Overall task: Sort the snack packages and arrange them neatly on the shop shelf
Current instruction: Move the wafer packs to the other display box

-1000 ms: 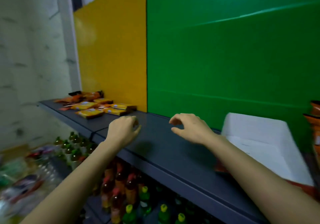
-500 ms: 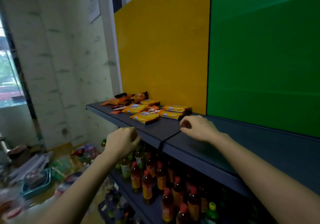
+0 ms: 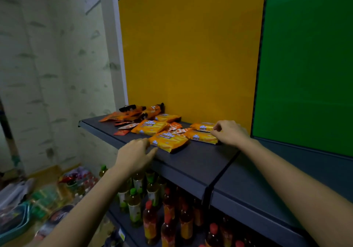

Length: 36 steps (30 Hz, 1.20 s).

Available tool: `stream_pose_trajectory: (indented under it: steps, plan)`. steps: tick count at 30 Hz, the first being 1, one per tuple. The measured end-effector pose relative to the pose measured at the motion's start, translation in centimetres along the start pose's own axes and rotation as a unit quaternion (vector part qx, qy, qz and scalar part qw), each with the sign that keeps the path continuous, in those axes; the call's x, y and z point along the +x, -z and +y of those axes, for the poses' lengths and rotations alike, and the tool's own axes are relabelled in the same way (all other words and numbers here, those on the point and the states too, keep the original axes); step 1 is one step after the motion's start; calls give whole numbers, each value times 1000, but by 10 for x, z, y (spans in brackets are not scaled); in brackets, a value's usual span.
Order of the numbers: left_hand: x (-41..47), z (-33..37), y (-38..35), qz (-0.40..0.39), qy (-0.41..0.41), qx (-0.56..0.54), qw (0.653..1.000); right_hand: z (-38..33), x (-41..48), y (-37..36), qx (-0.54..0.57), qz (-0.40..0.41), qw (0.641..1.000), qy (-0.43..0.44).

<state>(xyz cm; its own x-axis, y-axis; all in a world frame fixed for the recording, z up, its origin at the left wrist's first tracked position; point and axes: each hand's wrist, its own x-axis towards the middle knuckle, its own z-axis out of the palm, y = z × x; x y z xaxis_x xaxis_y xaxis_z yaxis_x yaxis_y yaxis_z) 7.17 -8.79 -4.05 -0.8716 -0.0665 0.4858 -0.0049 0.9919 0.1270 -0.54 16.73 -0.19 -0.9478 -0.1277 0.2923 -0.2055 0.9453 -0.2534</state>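
Observation:
Several yellow cracker packs lie loose on the dark grey shelf (image 3: 191,160) in front of the yellow back panel. My left hand (image 3: 135,155) reaches in from the shelf's front edge, its loosely bent fingers touching the left end of the nearest yellow pack (image 3: 169,140). My right hand (image 3: 231,133) sits at the right ends of two more yellow packs, one further back (image 3: 202,127) and one in front of it (image 3: 200,137). Its curled fingers pinch the end of the rear one. Small orange sachets (image 3: 175,127) and orange-and-black packs (image 3: 145,111) lie mixed behind.
The shelf runs on to the right under a green panel (image 3: 305,65), with a seam (image 3: 219,174) between the two boards. Bottles with red and green caps (image 3: 168,214) fill the shelf below. A papered wall stands on the left, and clutter lies on the floor (image 3: 28,208) under it.
My view swung left from the green section and the white box to the yellow section. Both hands travelled left along the shelf and reached the yellow packs.

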Motion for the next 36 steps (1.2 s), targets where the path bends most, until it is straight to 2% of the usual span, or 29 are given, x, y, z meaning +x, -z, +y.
stream_pose_trajectory:
  steps: [5,11,14,19,27,33,36]
  plan:
    - [76,-19,-27,-92,-3,-18,996,0,69,-11,-3,12,994,-104]
    - [126,-24,-56,-175,36,-110,978,11,116,-31,-20,-31,974,-226]
    - [139,-27,-64,-235,35,-121,964,19,132,-40,11,-66,962,-266]
    - [158,-31,-71,-288,28,-148,946,17,143,-49,116,-123,939,-299]
    - [172,-42,-75,-351,-8,-255,901,15,140,-53,270,-34,895,-353]
    - [179,-55,-80,-373,-23,-332,866,6,136,-59,317,66,872,-366]
    - [180,-62,-83,-367,-12,-407,836,0,132,-57,316,109,871,-359]
